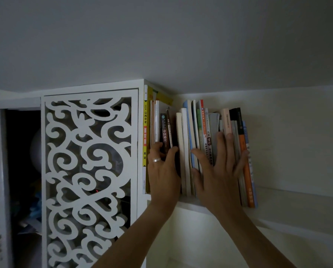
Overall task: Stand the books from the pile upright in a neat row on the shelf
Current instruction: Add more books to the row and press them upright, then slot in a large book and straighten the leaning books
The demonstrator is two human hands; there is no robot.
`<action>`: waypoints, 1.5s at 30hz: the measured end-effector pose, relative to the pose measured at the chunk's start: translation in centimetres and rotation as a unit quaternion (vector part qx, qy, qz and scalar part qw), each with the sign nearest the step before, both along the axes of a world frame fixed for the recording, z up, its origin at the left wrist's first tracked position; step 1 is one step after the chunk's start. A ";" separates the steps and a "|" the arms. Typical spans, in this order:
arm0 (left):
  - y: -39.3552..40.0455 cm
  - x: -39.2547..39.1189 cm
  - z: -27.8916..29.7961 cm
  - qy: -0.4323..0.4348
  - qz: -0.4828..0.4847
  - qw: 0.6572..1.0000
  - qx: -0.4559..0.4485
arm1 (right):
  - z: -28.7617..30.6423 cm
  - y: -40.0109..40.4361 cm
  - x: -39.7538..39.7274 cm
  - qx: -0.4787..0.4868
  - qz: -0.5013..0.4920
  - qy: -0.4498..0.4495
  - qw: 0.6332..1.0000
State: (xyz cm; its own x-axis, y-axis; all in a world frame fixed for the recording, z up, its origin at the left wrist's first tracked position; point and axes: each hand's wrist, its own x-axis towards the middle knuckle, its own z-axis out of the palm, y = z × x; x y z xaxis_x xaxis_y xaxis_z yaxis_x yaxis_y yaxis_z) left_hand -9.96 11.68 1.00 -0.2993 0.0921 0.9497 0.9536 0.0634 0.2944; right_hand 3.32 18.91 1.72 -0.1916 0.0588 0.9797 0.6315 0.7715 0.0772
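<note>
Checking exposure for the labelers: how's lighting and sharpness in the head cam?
Head view: dim and underexposed overall, no glare; book spines are partly readable, the cabinet interior behind the fretwork door is near black. Wide-angle bending shows on the shelf edge. Left hand and right hand are fairly sharp.

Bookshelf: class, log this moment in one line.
left hand: grips brown book | right hand: flat on books | shelf: row upright
</note>
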 end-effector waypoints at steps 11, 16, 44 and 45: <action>0.2 1.6 1.9 -0.031 0.072 0.997 -0.023 | 0.0 0.0 -0.1 -0.001 0.016 0.016 1.000; -0.6 2.5 2.1 -0.074 0.005 0.996 0.041 | 0.0 0.0 0.0 0.002 0.016 0.014 1.000; -4.1 2.8 0.7 -0.324 -0.364 0.873 0.029 | 0.3 -9.3 -1.4 -0.232 0.121 0.073 0.962; -4.2 2.9 0.8 -0.309 -0.359 0.880 0.031 | 0.0 -9.8 -1.1 -0.211 0.142 0.097 0.962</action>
State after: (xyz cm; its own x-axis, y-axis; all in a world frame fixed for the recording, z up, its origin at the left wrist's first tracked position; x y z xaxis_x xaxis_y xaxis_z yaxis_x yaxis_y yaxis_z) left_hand -7.08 7.52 1.78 -0.6457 0.4219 0.6365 0.3977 -0.5257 0.7520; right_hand 2.18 9.08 1.74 -0.0742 0.4308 0.8994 0.3623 0.8519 -0.3782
